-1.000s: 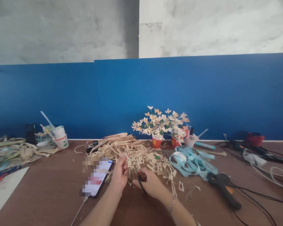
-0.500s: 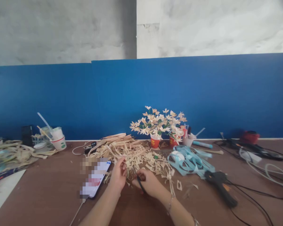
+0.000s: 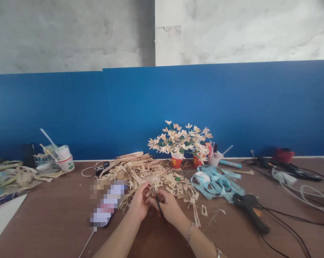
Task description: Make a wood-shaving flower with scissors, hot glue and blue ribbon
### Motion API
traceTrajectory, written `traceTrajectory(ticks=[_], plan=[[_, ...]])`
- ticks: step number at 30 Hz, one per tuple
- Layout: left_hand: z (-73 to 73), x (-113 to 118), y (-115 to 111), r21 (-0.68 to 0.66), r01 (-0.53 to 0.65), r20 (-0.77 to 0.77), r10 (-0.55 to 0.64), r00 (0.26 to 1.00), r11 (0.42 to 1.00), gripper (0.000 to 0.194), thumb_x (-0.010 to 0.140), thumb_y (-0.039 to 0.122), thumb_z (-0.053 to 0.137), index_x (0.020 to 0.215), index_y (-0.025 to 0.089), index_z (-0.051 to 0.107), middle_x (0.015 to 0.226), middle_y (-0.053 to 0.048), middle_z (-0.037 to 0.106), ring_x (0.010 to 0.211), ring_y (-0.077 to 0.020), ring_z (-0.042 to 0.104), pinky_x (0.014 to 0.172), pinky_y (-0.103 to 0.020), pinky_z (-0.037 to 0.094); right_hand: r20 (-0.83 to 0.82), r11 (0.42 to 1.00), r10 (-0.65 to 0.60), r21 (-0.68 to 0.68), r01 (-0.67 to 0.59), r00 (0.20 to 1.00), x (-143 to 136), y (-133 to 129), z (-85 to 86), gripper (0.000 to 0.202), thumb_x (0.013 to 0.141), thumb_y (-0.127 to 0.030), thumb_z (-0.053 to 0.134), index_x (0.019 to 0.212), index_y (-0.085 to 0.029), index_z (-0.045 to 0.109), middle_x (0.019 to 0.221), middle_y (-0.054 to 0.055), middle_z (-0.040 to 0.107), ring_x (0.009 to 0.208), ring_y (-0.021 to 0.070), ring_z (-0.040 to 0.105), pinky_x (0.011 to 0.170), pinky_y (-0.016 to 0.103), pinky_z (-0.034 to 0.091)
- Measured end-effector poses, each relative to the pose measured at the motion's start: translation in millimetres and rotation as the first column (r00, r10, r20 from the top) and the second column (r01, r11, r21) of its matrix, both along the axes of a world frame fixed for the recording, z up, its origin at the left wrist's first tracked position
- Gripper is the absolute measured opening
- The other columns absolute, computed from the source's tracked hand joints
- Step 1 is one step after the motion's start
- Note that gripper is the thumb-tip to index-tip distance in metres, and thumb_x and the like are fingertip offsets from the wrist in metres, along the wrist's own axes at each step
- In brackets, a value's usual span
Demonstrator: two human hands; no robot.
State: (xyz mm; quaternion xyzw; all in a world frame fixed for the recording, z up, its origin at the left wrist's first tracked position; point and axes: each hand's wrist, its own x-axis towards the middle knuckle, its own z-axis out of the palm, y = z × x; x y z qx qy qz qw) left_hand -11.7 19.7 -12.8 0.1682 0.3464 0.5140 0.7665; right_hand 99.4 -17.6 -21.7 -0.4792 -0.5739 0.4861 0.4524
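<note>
Black-handled scissors [image 3: 159, 205] are in my right hand [image 3: 170, 209], their blades tilted up and away from me. Close beside it, my left hand [image 3: 139, 203] has its fingers bent in a pinch near the blades. Whatever lies between those left fingers is too small and blurred to name. Just beyond both hands spreads a heap of pale, dry husk-like strips and cut scraps [image 3: 164, 175]. Behind the heap stand cream artificial flowers [image 3: 178, 138] in red paper cups [image 3: 176, 162].
A phone [image 3: 109, 204] with a cable lies left of my hands. To the right are blue ribbon [image 3: 221, 184], a black glue gun [image 3: 252, 213] and tangled cords [image 3: 293, 215]. White cups [image 3: 65, 163] and more strips [image 3: 13, 177] sit far left, before a blue partition [image 3: 70, 107].
My hands have come together, the left moving right and slightly down. The scissors have turned more upright, and their blades now show between my hands. The view has shifted slightly.
</note>
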Motion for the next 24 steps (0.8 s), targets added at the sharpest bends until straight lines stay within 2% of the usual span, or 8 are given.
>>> traceTrajectory(ticks=[6,9,12,15,17,19,22,24], plan=[[2.2,-2,0,0.045,0.029,-0.044,-0.027,0.999,0.999,0.025,0.066,0.032,0.066,0.062,0.015,0.047,0.037,0.011,0.034,0.028,0.0,0.02,0.032,-0.014,0.014,-0.027,0.998,-0.037,-0.051,0.035,0.999,1,2,0.4,0.03,0.064,-0.042,0.066,0.072,-0.017,0.052,0.04,-0.008,0.047,0.03,0.0064,0.039,0.03,0.017,0.029],[5.1,-3,-1,0.121,0.037,-0.108,-0.024,0.994,0.992,0.024,0.065,0.032,0.067,0.064,0.015,0.049,0.041,0.01,0.038,0.029,-0.0008,0.026,0.033,-0.015,0.014,-0.196,0.993,-0.072,-0.109,0.052,0.978,5,1,5.3,0.034,0.064,-0.045,0.066,0.075,-0.017,0.051,0.044,-0.007,0.05,0.034,0.0074,0.044,0.032,0.016,0.026],[7.2,-3,-5,0.284,0.086,-0.161,-0.041,0.986,0.955,0.019,0.063,0.027,0.067,0.07,0.015,0.054,0.052,0.005,0.049,0.041,-0.0056,0.045,0.038,-0.016,0.027,-0.475,0.981,-0.091,-0.196,-0.004,0.875,11,1,10.8,0.034,0.069,-0.047,0.06,0.083,-0.017,0.051,0.058,-0.002,0.058,0.047,0.0096,0.054,0.037,0.016,0.029],[7.9,-3,-9,0.378,0.2,-0.205,-0.129,0.97,0.904,0.024,0.061,0.02,0.065,0.084,0.014,0.059,0.064,-0.001,0.06,0.053,-0.0121,0.055,0.05,-0.022,0.039,-0.633,0.95,-0.092,-0.288,-0.123,0.768,16,1,12.7,0.033,0.07,-0.044,0.06,0.087,-0.017,0.052,0.064,-0.001,0.059,0.053,0.0095,0.056,0.041,0.016,0.032],[9.0,-3,-11,0.389,0.24,-0.223,-0.162,0.961,0.889,0.027,0.06,0.017,0.063,0.087,0.014,0.061,0.071,-0.004,0.063,0.057,-0.0142,0.057,0.056,-0.025,0.043,-0.662,0.942,-0.072,-0.29,-0.166,0.746,18,2,12.1,0.028,0.066,-0.035,0.064,0.084,-0.017,0.053,0.061,-0.003,0.058,0.051,0.008,0.054,0.041,0.015,0.031],[11.0,-3,-14,0.412,0.258,-0.232,-0.173,0.957,0.874,0.019,0.059,0.015,0.061,0.078,0.014,0.063,0.082,-0.006,0.064,0.062,-0.0158,0.058,0.059,-0.028,0.044,-0.661,0.942,-0.063,-0.286,-0.173,0.748,19,1,11.1,0.026,0.062,-0.028,0.067,0.081,-0.017,0.054,0.06,-0.004,0.057,0.05,0.0072,0.053,0.042,0.014,0.031],[14.2,-4,-17,0.443,0.278,-0.249,-0.181,0.951,0.853,0.006,0.058,0.015,0.059,0.063,0.014,0.062,0.099,-0.008,0.062,0.072,-0.0187,0.059,0.058,-0.028,0.045,-0.637,0.926,-0.078,-0.33,-0.181,0.767,18,0,10.8,0.024,0.061,-0.026,0.067,0.079,-0.016,0.054,0.062,-0.003,0.058,0.05,0.0066,0.052,0.042,0.014,0.03],[15.4,-3,-18,0.438,0.288,-0.263,-0.185,0.947,0.852,0.009,0.058,0.015,0.058,0.065,0.014,0.063,0.103,-0.008,0.061,0.076,-0.0199,0.058,0.055,-0.026,0.044,-0.618,0.92,-0.058,-0.338,-0.198,0.784,17,-1,11.5,0.024,0.061,-0.025,0.067,0.079,-0.016,0.055,0.062,-0.003,0.057,0.05,0.0063,0.051,0.041,0.014,0.03]])
